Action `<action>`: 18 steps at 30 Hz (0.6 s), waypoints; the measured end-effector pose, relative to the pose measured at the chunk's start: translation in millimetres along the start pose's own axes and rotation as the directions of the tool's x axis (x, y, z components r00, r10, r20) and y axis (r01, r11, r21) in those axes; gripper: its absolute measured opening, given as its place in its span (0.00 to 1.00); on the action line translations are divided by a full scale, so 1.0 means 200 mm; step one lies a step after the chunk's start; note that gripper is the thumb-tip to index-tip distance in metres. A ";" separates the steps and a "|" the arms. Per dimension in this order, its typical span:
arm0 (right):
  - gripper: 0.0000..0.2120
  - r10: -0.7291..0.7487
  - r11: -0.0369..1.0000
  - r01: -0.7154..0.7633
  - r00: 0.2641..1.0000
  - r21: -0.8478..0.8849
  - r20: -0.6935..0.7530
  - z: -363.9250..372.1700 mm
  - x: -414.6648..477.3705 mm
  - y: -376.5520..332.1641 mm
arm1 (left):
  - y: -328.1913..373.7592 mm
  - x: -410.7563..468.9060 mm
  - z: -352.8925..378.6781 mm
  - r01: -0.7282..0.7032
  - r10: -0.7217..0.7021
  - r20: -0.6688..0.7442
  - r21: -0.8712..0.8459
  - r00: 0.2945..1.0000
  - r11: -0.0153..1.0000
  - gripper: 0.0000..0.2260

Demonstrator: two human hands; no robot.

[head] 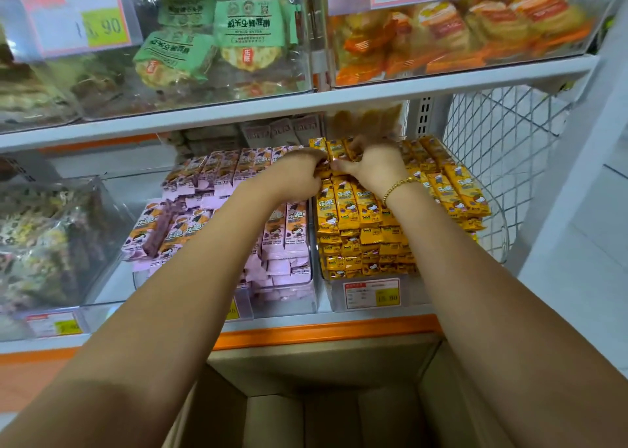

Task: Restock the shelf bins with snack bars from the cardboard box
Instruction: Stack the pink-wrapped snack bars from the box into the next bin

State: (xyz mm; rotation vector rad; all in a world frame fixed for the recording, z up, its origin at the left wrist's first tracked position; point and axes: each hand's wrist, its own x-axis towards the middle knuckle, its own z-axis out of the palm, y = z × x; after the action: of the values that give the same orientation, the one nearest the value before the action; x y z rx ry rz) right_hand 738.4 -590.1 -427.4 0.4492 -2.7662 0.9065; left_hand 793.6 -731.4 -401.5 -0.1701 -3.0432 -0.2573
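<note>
Partly hidden, left hand [299,173] and right hand [372,168] grip yellow snack bars [346,209].

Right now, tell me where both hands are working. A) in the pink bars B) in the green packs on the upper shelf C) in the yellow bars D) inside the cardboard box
C: the left hand and right hand both curl their fingers on yellow bars, just right of the pink bars.

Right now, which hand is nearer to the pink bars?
Left. The left hand lies at the edge of the pink bars; the right hand is over the yellow bars, farther off.
</note>
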 end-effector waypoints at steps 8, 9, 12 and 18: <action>0.16 -0.055 0.998 0.055 0.998 0.032 -0.014 -0.12 -0.15 -0.02 | 0.02 -0.11 0.02 0.013 -0.021 -0.194 -0.041 0.981 0.999 0.15; 0.09 -0.091 0.993 0.094 0.995 0.069 -0.047 -0.16 -0.23 -0.01 | 0.03 -0.17 0.04 -0.024 -0.005 -0.295 -0.094 0.955 0.995 0.14; 0.14 -0.277 0.952 0.257 0.954 0.165 0.114 -0.27 -0.53 0.01 | 0.13 -0.51 0.14 -0.243 0.021 -0.581 -0.308 0.814 0.920 0.05; 0.14 -0.191 0.976 0.200 0.621 0.081 0.760 -0.09 -1.03 0.21 | 0.29 -1.12 0.61 -0.195 -0.206 -0.504 -0.631 0.839 0.751 0.06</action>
State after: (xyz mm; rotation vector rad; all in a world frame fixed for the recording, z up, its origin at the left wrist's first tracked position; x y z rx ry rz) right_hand 918.4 -501.0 -492.8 1.4063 -3.3294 0.7513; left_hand 1012.9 -677.7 -532.2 -0.0989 -2.2440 -1.1734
